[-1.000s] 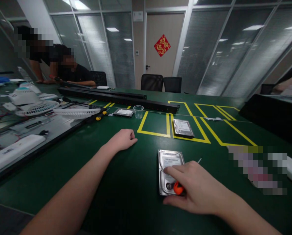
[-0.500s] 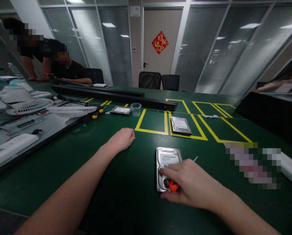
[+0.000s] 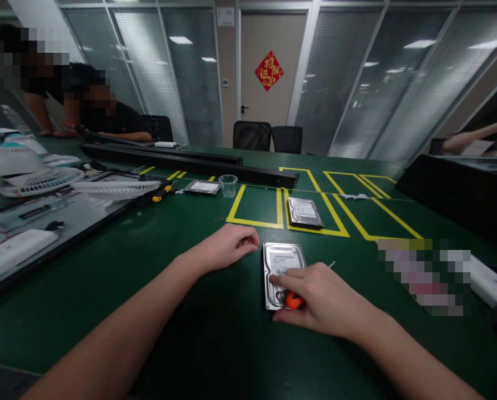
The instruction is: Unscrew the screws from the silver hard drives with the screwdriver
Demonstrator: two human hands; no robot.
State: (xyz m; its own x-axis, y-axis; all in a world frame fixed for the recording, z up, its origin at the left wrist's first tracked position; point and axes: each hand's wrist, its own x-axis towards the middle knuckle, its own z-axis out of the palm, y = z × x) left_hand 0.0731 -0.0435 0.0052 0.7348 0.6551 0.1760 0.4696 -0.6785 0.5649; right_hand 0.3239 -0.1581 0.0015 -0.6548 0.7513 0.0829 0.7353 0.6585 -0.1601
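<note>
A silver hard drive with a printed label lies flat on the green table in front of me. My right hand is closed round a screwdriver with an orange handle; its thin shaft pokes out beyond the knuckles. Fingers of that hand also rest on the drive's top face, with the thumb at its near edge. My left hand hovers just left of the drive's far corner, not touching it. Its fingers are curled in, and nothing shows between them.
Another hard drive sits in a yellow-taped box, and a third drive lies beside a clear plastic cup. A yellow-black screwdriver and white fan parts are at left. Long black bars cross the back. People are beyond.
My left hand has moved right, close to the hard drive. My right hand still holds the screwdriver on the drive. The view has shifted slightly.
</note>
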